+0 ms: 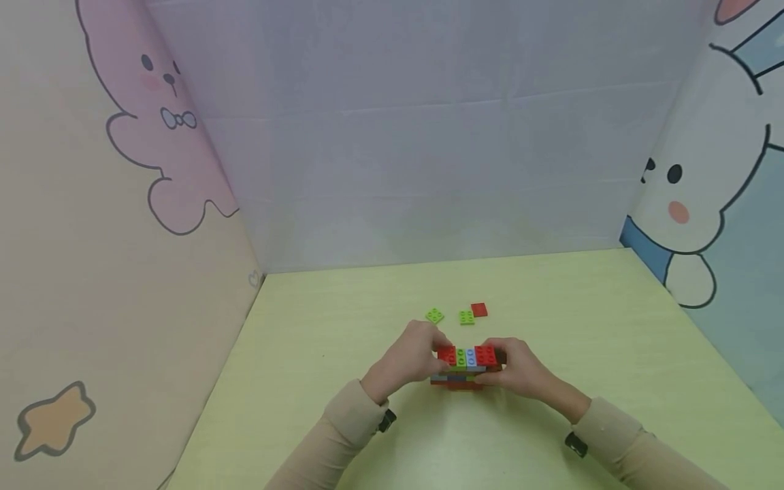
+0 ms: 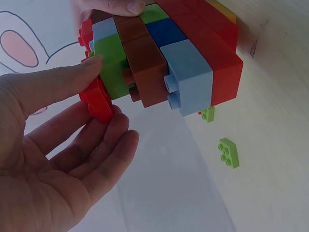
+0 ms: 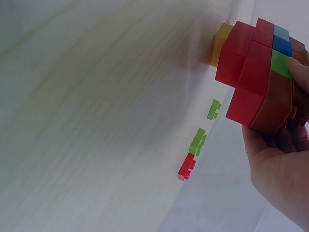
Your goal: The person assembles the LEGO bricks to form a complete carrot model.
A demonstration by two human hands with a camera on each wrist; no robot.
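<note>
Both hands hold a stacked structure of toy building bricks (image 1: 463, 376) low over the table, one at each end. At the upper left end, my left hand (image 1: 410, 354) pinches it between thumb and fingers, around a red studded brick (image 2: 100, 99) on the top row. From the other side, my right hand (image 1: 520, 367) grips the structure, with the thumb on its near face and fingers behind. The top row shows red, green, light blue and red bricks. Brown, dark blue and red layers lie lower, with a yellow brick (image 3: 221, 44) at the bottom.
Beyond the hands, two flat green bricks (image 1: 434, 315) and a flat red piece (image 1: 480, 309) lie on the pale yellow-green table (image 1: 306, 327). A grey-white backdrop (image 1: 429, 150) stands behind. Cartoon-printed panels (image 1: 110, 286) flank the table.
</note>
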